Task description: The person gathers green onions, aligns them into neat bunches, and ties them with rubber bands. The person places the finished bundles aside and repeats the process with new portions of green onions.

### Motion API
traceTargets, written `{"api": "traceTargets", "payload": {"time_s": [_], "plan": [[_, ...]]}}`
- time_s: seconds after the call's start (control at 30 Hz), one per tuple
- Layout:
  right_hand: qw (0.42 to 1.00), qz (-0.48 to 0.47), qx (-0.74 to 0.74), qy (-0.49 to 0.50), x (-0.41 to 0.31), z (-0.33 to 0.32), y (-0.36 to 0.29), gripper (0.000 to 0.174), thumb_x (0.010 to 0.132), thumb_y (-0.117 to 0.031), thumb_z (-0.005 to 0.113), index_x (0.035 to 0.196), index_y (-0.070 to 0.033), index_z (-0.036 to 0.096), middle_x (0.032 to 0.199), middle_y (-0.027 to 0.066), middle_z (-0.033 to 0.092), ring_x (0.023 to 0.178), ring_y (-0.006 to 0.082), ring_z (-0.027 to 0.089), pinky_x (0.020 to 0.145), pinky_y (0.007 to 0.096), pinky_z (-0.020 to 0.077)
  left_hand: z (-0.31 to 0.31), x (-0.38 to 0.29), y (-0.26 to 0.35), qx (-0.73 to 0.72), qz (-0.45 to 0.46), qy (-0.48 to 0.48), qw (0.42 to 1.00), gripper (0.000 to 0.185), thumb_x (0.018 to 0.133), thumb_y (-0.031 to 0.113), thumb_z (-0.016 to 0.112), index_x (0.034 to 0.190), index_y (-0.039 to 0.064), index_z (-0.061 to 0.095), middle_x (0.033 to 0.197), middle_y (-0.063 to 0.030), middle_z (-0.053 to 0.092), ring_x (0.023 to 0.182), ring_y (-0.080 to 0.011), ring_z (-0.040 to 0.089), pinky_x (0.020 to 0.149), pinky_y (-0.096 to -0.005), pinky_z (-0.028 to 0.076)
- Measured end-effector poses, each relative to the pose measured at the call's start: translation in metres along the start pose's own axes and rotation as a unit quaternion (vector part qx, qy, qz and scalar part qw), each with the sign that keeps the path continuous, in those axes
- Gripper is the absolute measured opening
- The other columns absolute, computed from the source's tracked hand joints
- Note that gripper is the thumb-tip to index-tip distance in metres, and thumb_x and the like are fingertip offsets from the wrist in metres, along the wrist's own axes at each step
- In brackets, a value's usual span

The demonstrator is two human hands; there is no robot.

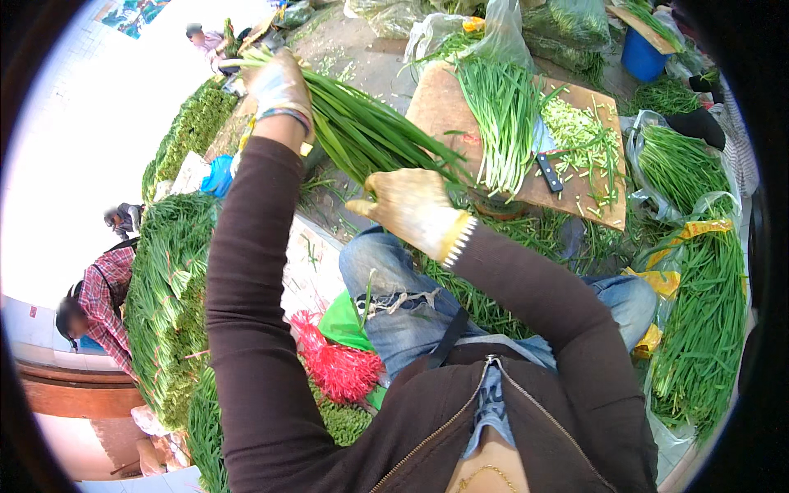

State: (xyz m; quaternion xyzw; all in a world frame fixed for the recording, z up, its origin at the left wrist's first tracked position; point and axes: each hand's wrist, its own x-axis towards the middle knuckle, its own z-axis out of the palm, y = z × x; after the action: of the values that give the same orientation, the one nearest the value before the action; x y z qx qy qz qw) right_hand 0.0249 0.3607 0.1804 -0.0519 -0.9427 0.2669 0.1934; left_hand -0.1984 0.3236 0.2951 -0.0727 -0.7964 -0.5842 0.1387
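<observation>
My gloved left hand (280,89), raised at the upper left, is closed around a bunch of long green Chinese chives (370,126), whose pale ends stick out beyond the fist. The leaves slant down to the right. My right hand (410,200), in a cream knit glove, is beside the lower leaves with thumb and fingers apart; whether it touches them cannot be told. On the wooden board (431,101) lie another bunch of chives (502,123), a knife with a black handle (548,172) and cut pale stem pieces (573,126).
Stacked chive bundles (166,296) stand at the left, near a person in a plaid shirt (111,277). Red plastic strings (339,363) lie by my knee. Bagged chives (699,320) line the right side, and a blue bucket (644,55) stands at the upper right.
</observation>
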Motion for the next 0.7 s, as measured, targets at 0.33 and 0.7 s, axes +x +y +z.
{"api": "traceTargets", "payload": {"time_s": [0.33,0.7], "plan": [[0.893,-0.133,0.429,-0.018,0.018,-0.088,0.031,0.032,0.090,-0.038,0.066,0.078,-0.008,0.072,0.070,0.0028,0.066,0.061,0.0138,0.061,0.060,0.0281,0.0491,-0.011,-0.022,-0.034,-0.150,-0.060,-0.124,0.979,0.020,0.085,0.015,0.068,0.100,0.004,0.059,0.079,-0.0073,0.063,0.066,-0.0197,0.060,0.059,-0.0349,0.049],[0.987,0.010,-0.059,-0.150,0.025,0.012,-0.003,0.037,0.089,-0.041,0.065,0.083,-0.005,0.075,0.082,0.0164,0.072,0.083,0.0327,0.072,0.075,0.0426,0.0557,0.021,0.051,-0.116,-0.130,-0.048,0.061,0.988,0.019,0.086,0.013,0.064,0.102,0.006,0.069,0.083,-0.0072,0.063,0.070,-0.0158,0.056,0.066,-0.0318,0.050]]}}
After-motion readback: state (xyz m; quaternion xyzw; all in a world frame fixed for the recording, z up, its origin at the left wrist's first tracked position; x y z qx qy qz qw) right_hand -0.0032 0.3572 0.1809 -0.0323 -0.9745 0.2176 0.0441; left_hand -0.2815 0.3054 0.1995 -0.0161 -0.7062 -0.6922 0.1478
